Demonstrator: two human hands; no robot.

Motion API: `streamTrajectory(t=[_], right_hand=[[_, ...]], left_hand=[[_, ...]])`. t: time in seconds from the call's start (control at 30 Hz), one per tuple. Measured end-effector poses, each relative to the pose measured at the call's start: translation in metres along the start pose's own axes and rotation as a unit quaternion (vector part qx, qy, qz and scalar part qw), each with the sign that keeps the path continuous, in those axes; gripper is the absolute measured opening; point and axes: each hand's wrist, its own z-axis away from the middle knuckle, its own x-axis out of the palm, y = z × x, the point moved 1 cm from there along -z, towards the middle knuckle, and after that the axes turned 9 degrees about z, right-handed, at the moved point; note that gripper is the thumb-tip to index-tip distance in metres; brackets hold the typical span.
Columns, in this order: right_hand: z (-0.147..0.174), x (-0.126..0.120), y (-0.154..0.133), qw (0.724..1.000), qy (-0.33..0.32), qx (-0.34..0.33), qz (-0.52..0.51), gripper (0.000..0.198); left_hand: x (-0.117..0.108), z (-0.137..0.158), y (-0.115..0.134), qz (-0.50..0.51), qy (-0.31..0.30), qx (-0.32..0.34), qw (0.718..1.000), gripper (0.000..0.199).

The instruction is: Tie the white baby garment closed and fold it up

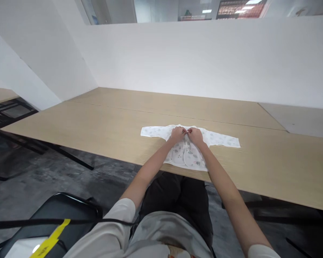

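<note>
A small printed baby shirt point(190, 148) lies flat at the worktop's point(97, 125) near edge, centre frame. The left hand point(178, 135) and right hand point(195, 136) pinch its front opening near the collar. A tug could bunch the thin cloth or drag its hem over the edge.

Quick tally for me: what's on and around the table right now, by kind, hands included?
Baby garment, white with a small print, flat on the table: 1
Hands on it near the neckline: 2, left hand and right hand
Wooden table: 1
Black chair, lower left: 1
Total: 5
</note>
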Motion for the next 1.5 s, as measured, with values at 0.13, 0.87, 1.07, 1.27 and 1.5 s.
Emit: streamTrajectory(t=[0.13,0.87,1.07,1.27,1.5], right_hand=[[-0.001,0.002,0.002,0.999,0.005,-0.007,-0.038,0.015],[0.013,-0.017,0.008,0.976,0.003,0.092,-0.2,0.028],[0.037,-0.023,0.008,0.996,-0.02,0.034,-0.084,0.018],[0.047,-0.019,0.002,0.999,-0.022,-0.03,0.021,0.021],[0.046,-0.022,0.002,0.998,-0.033,-0.048,0.015,0.017]], left_hand=[[0.004,0.0,-0.002,-0.009,-0.003,0.0,1.0,0.029],[-0.004,0.003,0.004,0.171,-0.057,0.049,0.982,0.032],[-0.014,0.027,0.0,0.19,-0.08,-0.018,0.978,0.036],[-0.014,0.042,0.01,0.06,-0.046,-0.041,0.996,0.027],[-0.017,0.045,0.021,0.014,-0.039,-0.008,0.999,0.025]])
